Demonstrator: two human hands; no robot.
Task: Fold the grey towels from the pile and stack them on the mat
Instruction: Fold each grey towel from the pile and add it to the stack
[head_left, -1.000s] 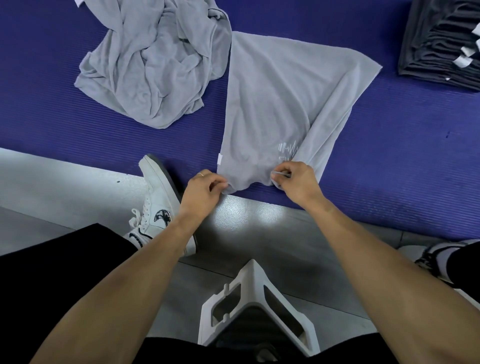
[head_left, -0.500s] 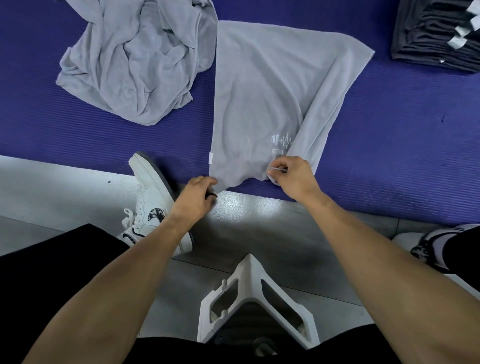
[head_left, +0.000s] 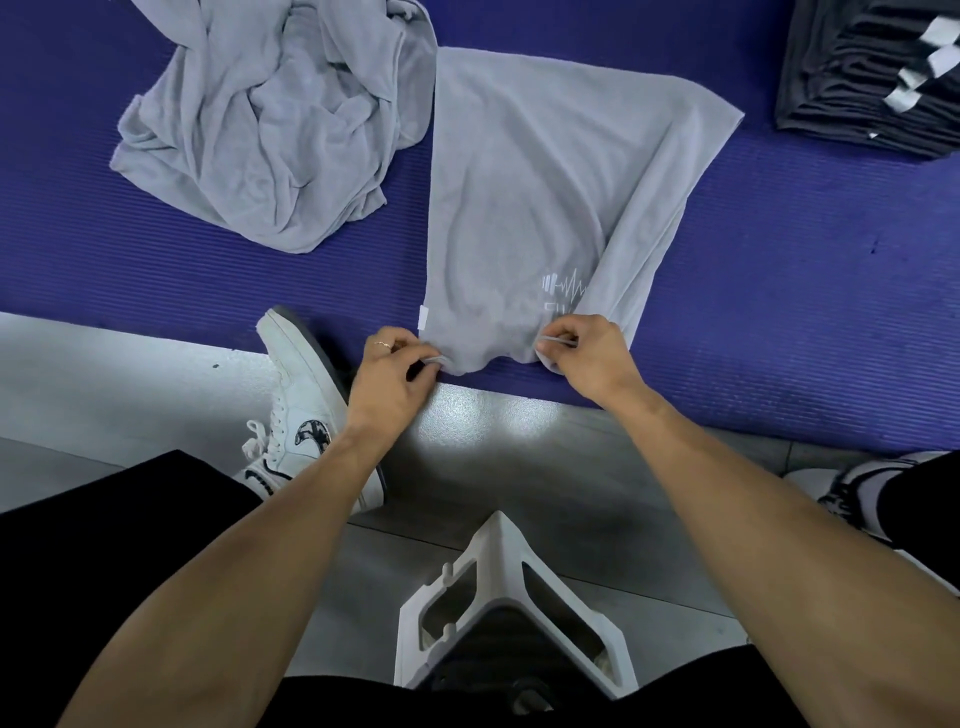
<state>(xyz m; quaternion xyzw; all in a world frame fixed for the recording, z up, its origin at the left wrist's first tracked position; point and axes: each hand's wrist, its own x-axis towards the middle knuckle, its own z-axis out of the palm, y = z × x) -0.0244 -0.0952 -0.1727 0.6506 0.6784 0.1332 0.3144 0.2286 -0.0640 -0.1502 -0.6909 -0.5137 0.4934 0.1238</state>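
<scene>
A light grey towel lies spread on the blue mat, its right side folded over in a diagonal flap, a white logo near its front edge. My left hand pinches the towel's near left corner. My right hand pinches the near right corner, just below the logo. Both corners sit at the mat's front edge. A crumpled pile of grey towels lies on the mat to the left, touching the spread towel's far left side.
A stack of folded dark grey towels sits at the mat's far right. My white shoe rests on the grey floor beside my left hand; another shoe is at right. A white stool stands between my legs.
Both hands keep their pinch on the near corners. The left hand has shifted slightly forward onto the mat's edge. The view has drifted a little.
</scene>
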